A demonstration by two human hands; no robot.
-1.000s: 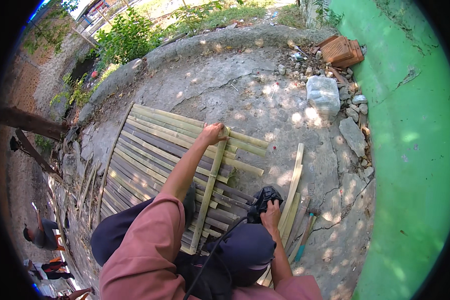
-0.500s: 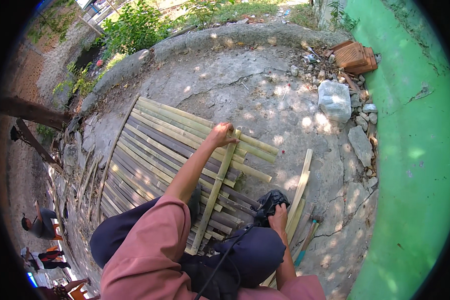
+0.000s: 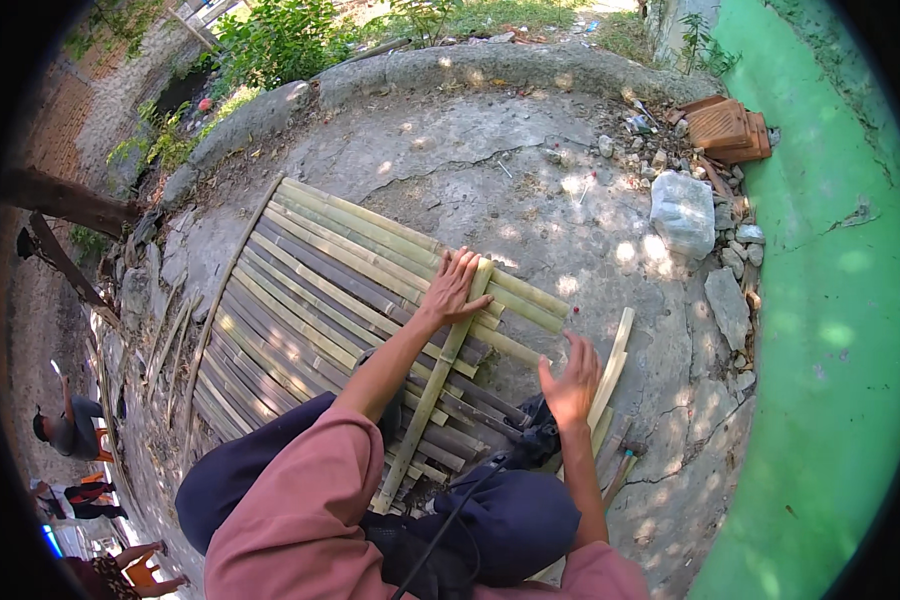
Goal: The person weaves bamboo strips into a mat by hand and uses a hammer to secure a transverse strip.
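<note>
The person's left hand (image 3: 452, 290) rests on bamboo slats (image 3: 310, 300), grip spread, thumb across the crosspiece (image 3: 432, 385). The right hand (image 3: 572, 383), grip also apart, hovers near a black bag (image 3: 539, 440).

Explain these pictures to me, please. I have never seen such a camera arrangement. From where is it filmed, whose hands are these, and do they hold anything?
There is no machine here: a person in pink sleeves works with two bare hands. Every picture comes from one wide fisheye camera, worn on that person's head and looking down, so straight edges bend near the rim.

On the cracked concrete ground lies a panel of bamboo slats, some pale, some dark. A bamboo crosspiece lies over them.

The left hand rests at the crosspiece's upper end, its thumb across it, not closed around it. The right hand is open and appears to hold nothing; a black plastic bag is just below it in the picture.
</note>
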